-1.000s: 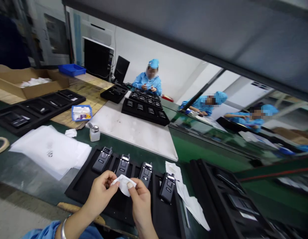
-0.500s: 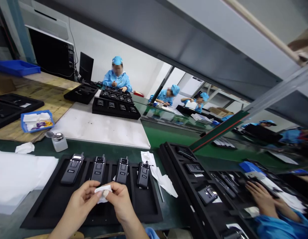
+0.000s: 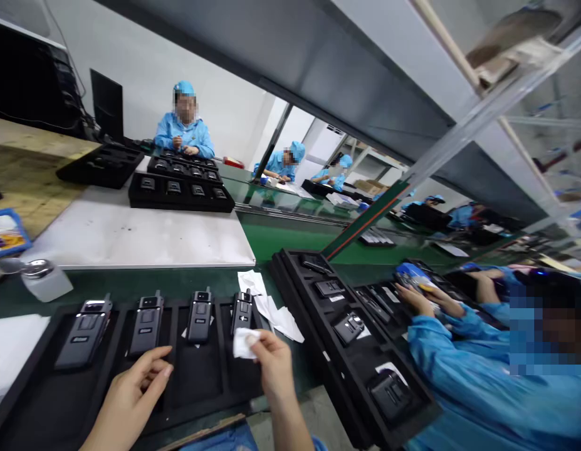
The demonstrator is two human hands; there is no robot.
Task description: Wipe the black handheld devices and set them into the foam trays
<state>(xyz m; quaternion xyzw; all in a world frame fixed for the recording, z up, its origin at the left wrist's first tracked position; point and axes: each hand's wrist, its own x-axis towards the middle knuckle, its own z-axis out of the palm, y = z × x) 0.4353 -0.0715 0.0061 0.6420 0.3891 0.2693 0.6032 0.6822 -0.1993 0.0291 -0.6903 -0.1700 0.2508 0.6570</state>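
Four black handheld radios stand out in a black foam tray (image 3: 165, 404): a far left one (image 3: 84, 335), a second (image 3: 146, 326), a third (image 3: 199, 318) and the rightmost (image 3: 241, 307). My right hand (image 3: 274, 363) pinches a folded white cloth (image 3: 246, 343) at the lower end of the rightmost radio, covering part of it. My left hand (image 3: 135, 391) hovers over the tray below the second radio, fingers curled and apart, holding nothing. Crumpled white cloths (image 3: 276, 313) lie at the tray's right.
Stacked black trays (image 3: 337, 351) with devices stand to the right, beside a person in blue (image 3: 459, 376). A clear bottle (image 3: 46, 280) and blue basket (image 3: 8, 235) are at left. Another person (image 3: 184, 128) sits behind further trays (image 3: 182, 203).
My hands have parted. The right hand has moved right with the cloth to the rightmost radio; the left has let go of the cloth. The view has turned right, showing more of the nearby person.
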